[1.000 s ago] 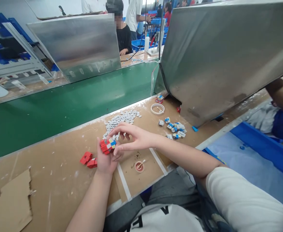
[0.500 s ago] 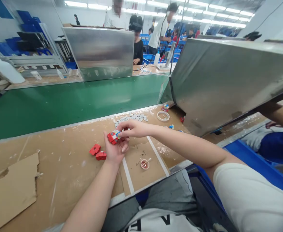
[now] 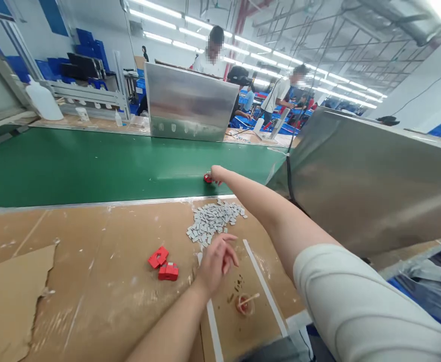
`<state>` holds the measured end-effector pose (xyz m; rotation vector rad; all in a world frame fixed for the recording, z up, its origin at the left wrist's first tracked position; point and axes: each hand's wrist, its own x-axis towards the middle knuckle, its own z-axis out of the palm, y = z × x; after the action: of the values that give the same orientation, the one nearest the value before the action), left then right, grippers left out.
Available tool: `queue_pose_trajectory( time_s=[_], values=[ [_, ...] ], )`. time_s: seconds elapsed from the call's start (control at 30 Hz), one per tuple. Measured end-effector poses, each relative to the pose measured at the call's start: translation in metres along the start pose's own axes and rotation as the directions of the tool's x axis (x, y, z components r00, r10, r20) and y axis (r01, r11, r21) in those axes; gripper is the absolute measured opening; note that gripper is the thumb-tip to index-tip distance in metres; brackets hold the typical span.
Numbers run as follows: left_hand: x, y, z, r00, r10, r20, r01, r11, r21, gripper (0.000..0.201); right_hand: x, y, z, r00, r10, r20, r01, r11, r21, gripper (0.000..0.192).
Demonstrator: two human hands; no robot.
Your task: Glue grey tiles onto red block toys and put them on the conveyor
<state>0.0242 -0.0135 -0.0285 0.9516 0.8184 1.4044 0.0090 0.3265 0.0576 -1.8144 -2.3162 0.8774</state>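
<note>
- Right hand (image 3: 216, 173) reaches over the green conveyor belt (image 3: 92, 163); grip closed on a small red block (image 3: 207, 177).
- Left hand (image 3: 216, 261) hovers over the surface (image 3: 92, 281), fingers loose and holding nothing, beside grey tiles (image 3: 213, 221).

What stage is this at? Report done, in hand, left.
Done: one red piece has reached the green conveyor belt. In hand: the right hand is at that piece, grip hidden; the left hand is empty. Left: two red parts and the grey tile pile remain.
</note>
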Motion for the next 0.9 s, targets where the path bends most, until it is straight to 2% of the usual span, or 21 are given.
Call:
queue_pose_trajectory(
  time_s=[0.1,0.23,0.3,0.37,0.4,0.43,0.47,0.5,0.53,0.57,0.6,0.63,0.67,0.7,0.73,0.8,0.9],
  values=[
    [-0.003,0.002,0.001,0.998,0.013,0.066,-0.025,0.985,0.173,0.062,0.029,-0.008,0.006,0.999,0.034,-0.025,-0.033,0.998,0.045,0.032],
    [-0.004,0.003,0.004,0.993,-0.016,0.113,-0.021,0.948,0.317,0.042,0.037,-0.018,0.012,0.992,-0.067,-0.109,0.079,0.991,0.110,0.035],
    [-0.004,0.003,0.006,0.994,-0.008,0.107,-0.032,0.928,0.372,0.036,0.024,-0.024,0.020,0.974,-0.172,-0.150,0.191,0.973,0.126,0.034],
    [-0.003,0.001,0.007,0.994,0.017,0.105,-0.059,0.906,0.419,0.032,-0.006,-0.030,0.033,0.941,-0.304,-0.150,0.324,0.936,0.137,0.033],
    [-0.003,0.001,0.008,0.994,0.026,0.102,-0.069,0.896,0.438,0.031,-0.026,-0.033,0.042,0.910,-0.401,-0.102,0.412,0.901,0.139,0.032],
    [-0.002,0.000,0.008,0.995,0.032,0.098,-0.073,0.887,0.455,0.030,-0.050,-0.036,0.052,0.854,-0.520,-0.015,0.516,0.844,0.148,0.031],
    [-0.002,-0.001,0.008,0.995,0.031,0.092,-0.071,0.879,0.472,0.030,-0.076,-0.039,0.063,0.669,-0.717,0.195,0.698,0.697,0.166,0.036],
    [-0.002,-0.002,0.008,0.996,0.025,0.088,-0.065,0.871,0.488,0.029,-0.102,-0.042,0.073,0.394,-0.821,0.413,0.828,0.513,0.228,0.046],
    [-0.001,-0.002,0.008,0.996,0.017,0.085,-0.058,0.861,0.505,0.029,-0.128,-0.045,0.085,0.144,-0.820,0.554,0.885,0.358,0.299,0.055],
    [-0.001,-0.002,0.008,0.996,0.008,0.087,-0.052,0.851,0.523,0.028,-0.151,-0.048,0.095,-0.022,-0.783,0.622,0.908,0.245,0.339,0.055],
    [-0.001,-0.002,0.008,0.996,-0.003,0.093,-0.048,0.841,0.539,0.026,-0.170,-0.052,0.105,-0.102,-0.753,0.650,0.926,0.167,0.340,0.051],
    [-0.001,-0.002,0.008,0.995,-0.013,0.097,-0.042,0.838,0.544,0.024,-0.184,-0.055,0.114,-0.132,-0.731,0.670,0.945,0.110,0.307,0.046],
    [-0.001,-0.001,0.008,0.995,-0.024,0.099,-0.033,0.842,0.539,0.021,-0.194,-0.058,0.120,-0.126,-0.721,0.681,0.964,0.074,0.256,0.040],
    [-0.001,-0.001,0.008,0.995,-0.034,0.098,-0.023,0.851,0.525,0.018,-0.199,-0.059,0.123,-0.089,-0.727,0.681,0.979,0.063,0.196,0.036],
    [-0.001,-0.001,0.007,0.995,-0.040,0.094,-0.013,0.864,0.503,0.017,-0.202,-0.059,0.123,-0.028,-0.749,0.662,0.988,0.080,0.132,0.034],
    [0.001,-0.001,0.005,0.996,-0.041,0.082,0.000,0.896,0.444,0.015,-0.202,-0.048,0.113,0.147,-0.816,0.559,0.979,0.201,0.037,0.033],
    [0.008,0.001,0.000,0.998,-0.015,0.065,-0.007,0.946,0.325,0.023,-0.208,-0.010,0.083,0.458,-0.860,0.228,0.872,0.483,0.072,0.046]
  ],
)
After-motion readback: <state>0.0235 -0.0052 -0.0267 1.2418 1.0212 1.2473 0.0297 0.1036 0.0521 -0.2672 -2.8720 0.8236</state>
